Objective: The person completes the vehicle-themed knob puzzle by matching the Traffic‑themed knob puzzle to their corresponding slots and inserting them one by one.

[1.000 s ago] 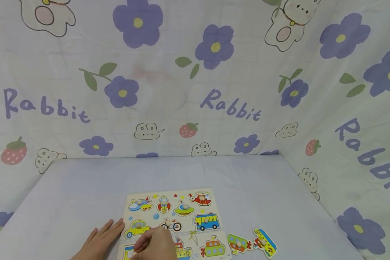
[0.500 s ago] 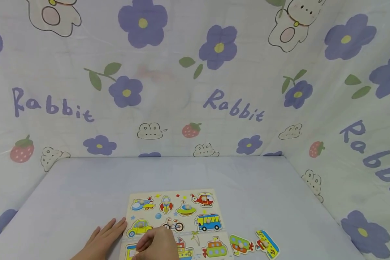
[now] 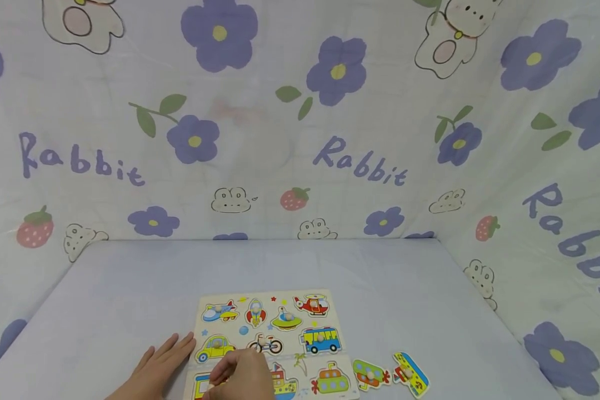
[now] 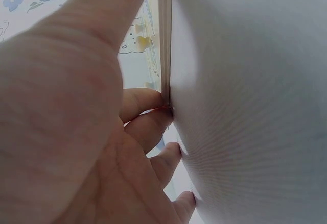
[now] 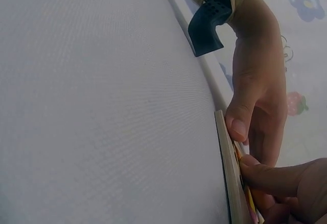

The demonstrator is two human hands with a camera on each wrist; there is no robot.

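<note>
A flat wooden puzzle board (image 3: 242, 358) with vehicle pictures lies at the table's front. My left hand (image 3: 159, 368) rests beside its left edge, fingers spread and fairly straight; in the left wrist view the fingertips (image 4: 164, 101) touch that edge. Over the board's lower left, my right hand (image 3: 247, 378) has curled fingers and pinches a mostly hidden puzzle piece with yellow on it (image 5: 251, 203). Just left of these fingers shows a partly covered blue, yellow and red picture (image 3: 200, 384). The hand also hides part of the ship picture (image 3: 284, 388).
To the board's right lie a loose submarine piece (image 3: 367, 369) and a loose ship piece (image 3: 416, 376), both knobbed. Knobbed pieces such as the car (image 3: 215, 351) and bus (image 3: 321, 340) sit in the board. A printed cloth wall (image 3: 260, 166) stands behind the table (image 3: 300, 264).
The head view has shifted slightly, so the board and hands appear a little further right than a second ago. Against the board, both hands stay nearly still.
</note>
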